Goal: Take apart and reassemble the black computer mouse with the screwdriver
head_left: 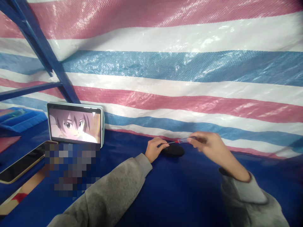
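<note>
- The black oval object is lying right of the frame's centre, just under the screwdriver's shaft; its long axis is running roughly left to right; the left hand is sitting nearer to it.
- The right hand is gripping the clear-handled screwdriver, its shaft pointing left; the left fingertips are pinching narrowly by its tip, though I cannot tell on what.
- Showing: one screwdriver; one oval object; two hands; one tablet and one phone, both standing or lying at left.
</note>
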A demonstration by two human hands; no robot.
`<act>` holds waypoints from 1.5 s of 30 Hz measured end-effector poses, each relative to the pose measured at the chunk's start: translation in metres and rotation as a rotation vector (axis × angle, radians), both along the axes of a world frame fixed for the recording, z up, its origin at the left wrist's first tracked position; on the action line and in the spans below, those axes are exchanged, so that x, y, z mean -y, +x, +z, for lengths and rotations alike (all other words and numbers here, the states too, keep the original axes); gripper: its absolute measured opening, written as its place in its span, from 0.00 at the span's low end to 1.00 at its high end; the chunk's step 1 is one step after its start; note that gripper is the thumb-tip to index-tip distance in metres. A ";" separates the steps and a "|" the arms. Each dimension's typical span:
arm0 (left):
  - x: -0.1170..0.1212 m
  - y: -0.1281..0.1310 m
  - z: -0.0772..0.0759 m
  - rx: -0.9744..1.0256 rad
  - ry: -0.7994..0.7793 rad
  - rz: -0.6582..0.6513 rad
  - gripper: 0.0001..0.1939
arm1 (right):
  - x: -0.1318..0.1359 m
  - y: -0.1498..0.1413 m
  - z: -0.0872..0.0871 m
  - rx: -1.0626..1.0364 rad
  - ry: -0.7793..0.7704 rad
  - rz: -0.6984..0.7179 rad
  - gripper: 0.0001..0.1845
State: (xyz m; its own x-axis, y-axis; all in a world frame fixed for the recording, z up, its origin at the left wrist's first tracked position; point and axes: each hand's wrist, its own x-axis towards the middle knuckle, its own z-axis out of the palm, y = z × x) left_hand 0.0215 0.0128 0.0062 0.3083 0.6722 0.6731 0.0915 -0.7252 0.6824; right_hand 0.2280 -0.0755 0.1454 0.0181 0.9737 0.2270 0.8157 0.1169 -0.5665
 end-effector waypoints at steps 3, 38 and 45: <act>0.001 -0.001 0.001 0.014 -0.007 0.002 0.13 | 0.000 0.000 0.000 -0.011 -0.035 0.009 0.20; -0.003 0.002 -0.007 -0.575 0.202 -0.229 0.23 | -0.015 -0.006 -0.019 0.136 0.307 -0.168 0.26; -0.003 0.002 -0.008 -0.584 0.208 -0.228 0.23 | -0.021 0.000 -0.030 0.165 0.269 -0.148 0.27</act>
State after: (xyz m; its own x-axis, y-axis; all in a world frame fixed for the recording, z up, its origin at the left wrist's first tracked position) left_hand 0.0234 0.0159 -0.0019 0.7811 0.4211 0.4610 0.2329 -0.8816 0.4106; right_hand 0.2285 -0.0543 0.1157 0.0964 0.8684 0.4864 0.9131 0.1174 -0.3905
